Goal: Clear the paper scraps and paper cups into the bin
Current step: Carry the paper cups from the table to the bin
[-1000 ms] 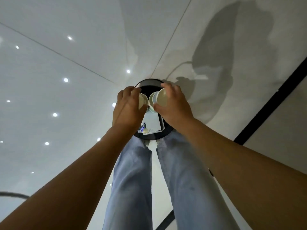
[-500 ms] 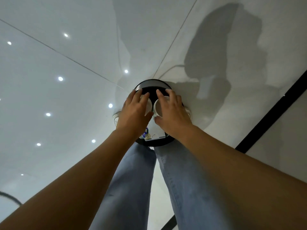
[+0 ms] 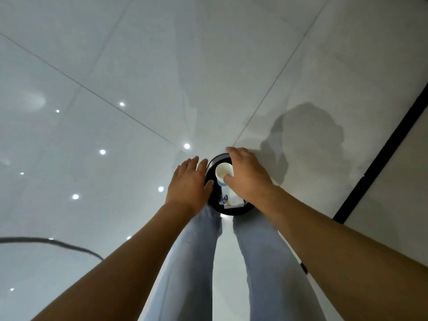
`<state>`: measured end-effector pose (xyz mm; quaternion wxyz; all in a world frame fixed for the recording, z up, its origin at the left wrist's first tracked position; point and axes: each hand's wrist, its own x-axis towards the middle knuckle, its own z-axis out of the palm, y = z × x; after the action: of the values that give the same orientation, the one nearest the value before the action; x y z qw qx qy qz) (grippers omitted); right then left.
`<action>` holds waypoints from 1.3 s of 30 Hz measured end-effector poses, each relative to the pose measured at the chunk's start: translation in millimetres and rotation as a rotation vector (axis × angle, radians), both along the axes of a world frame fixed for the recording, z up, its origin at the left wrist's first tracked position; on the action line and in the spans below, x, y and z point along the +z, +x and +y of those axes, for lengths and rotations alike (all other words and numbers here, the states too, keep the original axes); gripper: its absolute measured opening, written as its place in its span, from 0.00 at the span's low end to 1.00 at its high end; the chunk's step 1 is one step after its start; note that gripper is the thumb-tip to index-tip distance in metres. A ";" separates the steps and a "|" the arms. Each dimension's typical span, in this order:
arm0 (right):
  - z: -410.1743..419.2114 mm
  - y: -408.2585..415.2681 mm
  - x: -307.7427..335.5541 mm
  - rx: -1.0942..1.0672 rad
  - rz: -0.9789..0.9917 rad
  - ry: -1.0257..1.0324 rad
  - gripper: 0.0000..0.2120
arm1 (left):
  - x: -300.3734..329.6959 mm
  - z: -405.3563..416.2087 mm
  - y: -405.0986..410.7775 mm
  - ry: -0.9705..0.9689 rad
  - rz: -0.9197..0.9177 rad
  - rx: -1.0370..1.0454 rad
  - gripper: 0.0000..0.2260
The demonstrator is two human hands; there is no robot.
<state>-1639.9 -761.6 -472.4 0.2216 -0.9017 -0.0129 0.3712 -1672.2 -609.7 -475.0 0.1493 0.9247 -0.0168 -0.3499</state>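
Note:
A round black bin (image 3: 231, 212) stands on the floor just past my feet. Inside it lies a white paper cup (image 3: 222, 171) with its mouth facing up, and white paper scraps (image 3: 234, 200) lie in the nearer part. My left hand (image 3: 188, 184) hovers over the bin's left rim with straight fingers and holds nothing. My right hand (image 3: 249, 175) is spread over the right side of the bin, its thumb at the cup's rim, fingers relaxed. A second cup is not visible.
My legs in light blue jeans (image 3: 196, 262) stand directly below the bin. The floor is glossy white tile (image 3: 115, 66) with light reflections. A black strip (image 3: 379, 158) runs diagonally at the right. A dark cable (image 3: 58, 243) curves across the lower left.
Both hands held a cup over the bin a second ago, then opened. My left hand has slid left off the bin opening, and one cup now lies inside.

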 end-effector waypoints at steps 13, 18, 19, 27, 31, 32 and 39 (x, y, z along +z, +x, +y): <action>74.2 -15.2 247.1 0.575 -0.240 0.053 0.26 | 239.5 47.6 -62.8 0.205 -0.281 0.265 0.20; 112.1 -54.0 318.8 0.792 -0.356 0.111 0.26 | 307.5 64.0 -128.4 0.262 -0.355 0.533 0.21; 121.4 -62.9 331.0 0.835 -0.372 0.122 0.26 | 319.7 67.7 -141.5 0.261 -0.372 0.594 0.21; 219.3 -146.9 407.3 1.118 -0.493 0.225 0.30 | 397.8 126.0 -246.5 0.352 -0.474 0.968 0.20; 277.1 -201.3 425.1 1.250 -0.511 0.273 0.30 | 417.1 167.2 -309.6 0.396 -0.497 1.122 0.20; 292.5 -217.3 427.4 1.280 -0.510 0.285 0.30 | 419.6 178.2 -326.7 0.404 -0.498 1.154 0.20; 412.3 -334.6 440.5 1.407 -0.479 0.358 0.32 | 434.2 271.4 -452.3 0.461 -0.486 1.280 0.21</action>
<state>-1974.5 -349.3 -31.9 0.0670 -0.6872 -0.6918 0.2115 -2124.5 -338.3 -40.8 0.1180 0.8129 0.5696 0.0272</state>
